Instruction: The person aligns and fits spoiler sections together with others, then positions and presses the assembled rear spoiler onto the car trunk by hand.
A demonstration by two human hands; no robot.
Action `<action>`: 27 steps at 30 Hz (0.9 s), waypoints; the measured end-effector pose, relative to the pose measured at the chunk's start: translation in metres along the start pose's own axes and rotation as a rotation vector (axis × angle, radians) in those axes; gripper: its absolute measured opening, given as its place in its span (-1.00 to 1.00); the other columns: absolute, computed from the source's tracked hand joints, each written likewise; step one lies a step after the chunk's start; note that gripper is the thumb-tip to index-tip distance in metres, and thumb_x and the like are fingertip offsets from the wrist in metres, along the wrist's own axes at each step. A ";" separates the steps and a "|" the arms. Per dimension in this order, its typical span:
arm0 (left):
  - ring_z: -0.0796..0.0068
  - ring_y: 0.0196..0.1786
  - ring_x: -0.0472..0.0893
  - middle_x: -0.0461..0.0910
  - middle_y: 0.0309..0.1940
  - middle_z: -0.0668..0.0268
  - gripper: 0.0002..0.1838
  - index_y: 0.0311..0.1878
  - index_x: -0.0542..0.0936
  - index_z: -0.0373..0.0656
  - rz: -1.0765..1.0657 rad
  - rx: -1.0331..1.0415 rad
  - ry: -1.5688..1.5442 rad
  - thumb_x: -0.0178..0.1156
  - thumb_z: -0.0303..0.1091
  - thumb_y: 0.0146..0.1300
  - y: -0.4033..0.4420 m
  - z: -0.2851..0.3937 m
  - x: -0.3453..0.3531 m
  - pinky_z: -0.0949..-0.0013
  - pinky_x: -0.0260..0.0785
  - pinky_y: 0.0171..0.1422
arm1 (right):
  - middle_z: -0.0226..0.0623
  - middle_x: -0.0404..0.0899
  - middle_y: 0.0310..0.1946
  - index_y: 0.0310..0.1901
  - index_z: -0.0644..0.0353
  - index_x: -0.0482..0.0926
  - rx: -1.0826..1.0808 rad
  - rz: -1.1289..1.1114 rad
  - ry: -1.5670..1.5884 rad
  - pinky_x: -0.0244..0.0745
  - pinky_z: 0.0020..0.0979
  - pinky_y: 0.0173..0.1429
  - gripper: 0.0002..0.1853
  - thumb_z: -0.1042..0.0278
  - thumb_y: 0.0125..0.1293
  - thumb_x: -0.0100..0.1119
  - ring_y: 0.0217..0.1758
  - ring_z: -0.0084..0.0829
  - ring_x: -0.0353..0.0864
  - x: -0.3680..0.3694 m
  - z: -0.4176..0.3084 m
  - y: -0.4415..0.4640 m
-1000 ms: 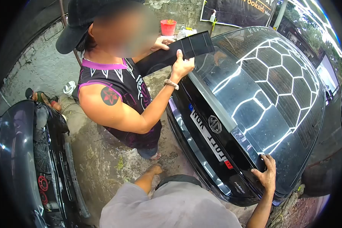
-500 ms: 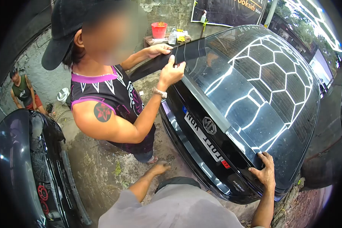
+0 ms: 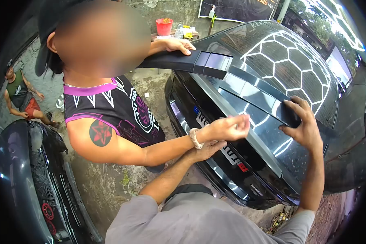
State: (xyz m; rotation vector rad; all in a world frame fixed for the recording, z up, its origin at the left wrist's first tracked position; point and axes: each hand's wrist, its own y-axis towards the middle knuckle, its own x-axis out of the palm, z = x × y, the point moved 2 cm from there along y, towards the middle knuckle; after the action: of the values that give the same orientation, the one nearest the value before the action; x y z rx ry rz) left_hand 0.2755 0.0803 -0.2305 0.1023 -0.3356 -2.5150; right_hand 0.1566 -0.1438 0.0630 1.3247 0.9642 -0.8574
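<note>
A long black car spoiler stretches across the rear of a black car, above the lower rear window. My right hand is closed round its right end, thumb below and fingers on top. The co-worker's hand rests on the spoiler's left part. Lower down, my left hand is beside the co-worker's other wrist, with fingers stretched out and nothing visible in them. That co-worker's hand is raised over the boot edge, partly blurred. The number plate is partly hidden behind these hands.
The co-worker in a patterned sleeveless top stands close at left. Another person is beside a second car with its front end exposed. A red bucket stands at the back. Hexagonal lights reflect in the rear window.
The spoiler has swung right over the car's rear. My right hand has left the car's corner and taken its end. My left hand has risen towards the co-worker's wrist.
</note>
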 end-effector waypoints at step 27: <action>0.47 0.00 0.67 0.64 -0.04 0.26 -0.66 0.08 0.60 -0.29 0.205 0.012 -0.423 0.23 -0.18 0.49 0.049 -0.022 0.013 0.38 0.58 0.05 | 0.42 0.62 -0.01 0.24 0.56 0.46 0.689 -0.811 1.469 0.78 0.01 -0.11 -0.29 0.09 0.22 0.30 -0.10 0.13 0.78 0.067 0.050 0.071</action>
State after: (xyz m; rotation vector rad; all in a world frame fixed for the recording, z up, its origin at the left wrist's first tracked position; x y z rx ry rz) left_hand 0.2948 0.0294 -0.2392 -0.4439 -0.5017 -2.3145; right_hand 0.2515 -0.1865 0.0282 2.2437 2.6364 -0.7209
